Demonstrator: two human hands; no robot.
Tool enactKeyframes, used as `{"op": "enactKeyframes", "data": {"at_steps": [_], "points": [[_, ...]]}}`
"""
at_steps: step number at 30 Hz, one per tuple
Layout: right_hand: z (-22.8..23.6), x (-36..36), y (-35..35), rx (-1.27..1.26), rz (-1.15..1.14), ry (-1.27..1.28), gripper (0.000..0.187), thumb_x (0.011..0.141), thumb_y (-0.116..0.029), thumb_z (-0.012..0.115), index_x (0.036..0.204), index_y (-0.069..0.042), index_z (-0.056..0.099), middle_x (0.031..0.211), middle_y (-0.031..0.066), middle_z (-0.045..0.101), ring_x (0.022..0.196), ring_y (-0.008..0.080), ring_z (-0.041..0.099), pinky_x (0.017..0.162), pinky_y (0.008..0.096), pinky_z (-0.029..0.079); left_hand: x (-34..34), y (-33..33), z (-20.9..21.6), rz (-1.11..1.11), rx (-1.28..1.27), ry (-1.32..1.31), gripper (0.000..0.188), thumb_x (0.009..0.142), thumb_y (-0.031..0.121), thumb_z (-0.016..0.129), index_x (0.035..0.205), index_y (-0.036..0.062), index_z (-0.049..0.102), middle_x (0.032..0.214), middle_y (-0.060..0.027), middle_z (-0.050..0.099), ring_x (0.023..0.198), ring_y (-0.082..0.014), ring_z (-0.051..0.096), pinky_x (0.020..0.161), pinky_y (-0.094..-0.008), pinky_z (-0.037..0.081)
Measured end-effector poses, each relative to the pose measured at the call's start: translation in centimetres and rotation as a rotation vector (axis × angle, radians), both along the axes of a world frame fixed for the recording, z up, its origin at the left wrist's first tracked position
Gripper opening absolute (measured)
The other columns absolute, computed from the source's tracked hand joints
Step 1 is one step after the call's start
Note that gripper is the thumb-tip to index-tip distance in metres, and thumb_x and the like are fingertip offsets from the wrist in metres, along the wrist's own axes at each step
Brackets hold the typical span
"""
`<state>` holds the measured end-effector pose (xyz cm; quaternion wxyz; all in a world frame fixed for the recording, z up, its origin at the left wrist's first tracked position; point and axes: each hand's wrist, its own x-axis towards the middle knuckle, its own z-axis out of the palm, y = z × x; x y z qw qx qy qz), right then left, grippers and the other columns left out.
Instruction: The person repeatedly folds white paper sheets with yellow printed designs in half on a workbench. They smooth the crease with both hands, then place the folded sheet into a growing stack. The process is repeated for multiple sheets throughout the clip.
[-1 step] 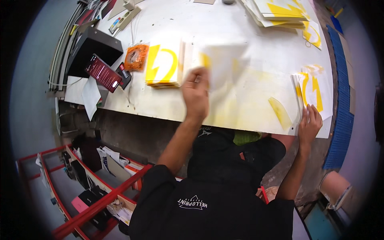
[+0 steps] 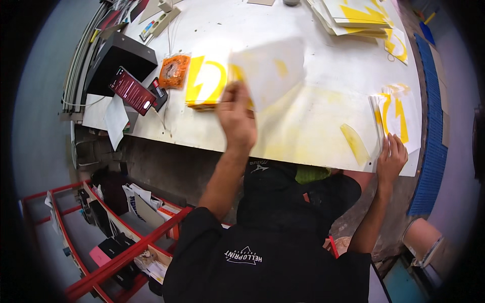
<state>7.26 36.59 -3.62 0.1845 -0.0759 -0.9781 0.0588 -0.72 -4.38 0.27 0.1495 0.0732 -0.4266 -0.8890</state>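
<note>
My left hand (image 2: 236, 123) is closed on the edge of a thin white sheet with yellow print (image 2: 278, 73). The sheet is raised over the table, tilted and partly blurred. Just left of it lies a neat stack of yellow-and-white printed sheets (image 2: 207, 83), close to my fingers. At the table's right side, my right hand (image 2: 391, 159) has its fingers stretched out, the tips resting on the near edge of a fanned pile of similar sheets (image 2: 399, 118). A curved, pale yellow translucent piece (image 2: 355, 144) lies left of that hand.
On the white table (image 2: 308, 136) are an orange packet (image 2: 174, 70), a phone (image 2: 132, 91) leaning by a black box (image 2: 120, 63), and a power strip (image 2: 161, 22). More printed sheets (image 2: 353, 22) are piled at the far right. A red-framed rack (image 2: 126, 257) stands lower left.
My left hand has moved slightly left with the sheet, which now swings closer to the left stack. My right hand has stayed on its pile.
</note>
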Motion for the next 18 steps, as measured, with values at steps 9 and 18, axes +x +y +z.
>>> {"op": "enactKeyframes", "data": {"at_steps": [9,18], "points": [[-0.1,0.3,-0.6,-0.044,-0.008,0.037,0.016,0.102,-0.013,0.063,0.112,-0.001,0.070,0.117,0.0178,0.073,0.110,0.0343,0.068,0.109,0.0528,0.041,-1.4,-13.5,5.9,0.127,-1.706,0.356,0.020,0.086,-0.009,0.069,0.102,0.0020,0.076,0.094,-0.0113,0.069,0.088,-0.0270,0.066,0.081,-0.0368,0.051],[2.4,0.0,-2.2,-0.431,-0.052,0.087,0.012,0.098,-0.010,0.070,0.101,0.001,0.071,0.102,0.0163,0.077,0.096,0.0313,0.072,0.093,0.0434,0.052,1.0,-14.7,3.3,0.176,-1.850,0.291,0.030,0.084,0.009,0.074,0.114,0.0065,0.075,0.106,-0.0128,0.070,0.100,-0.0333,0.064,0.095,-0.0430,0.047]]}}
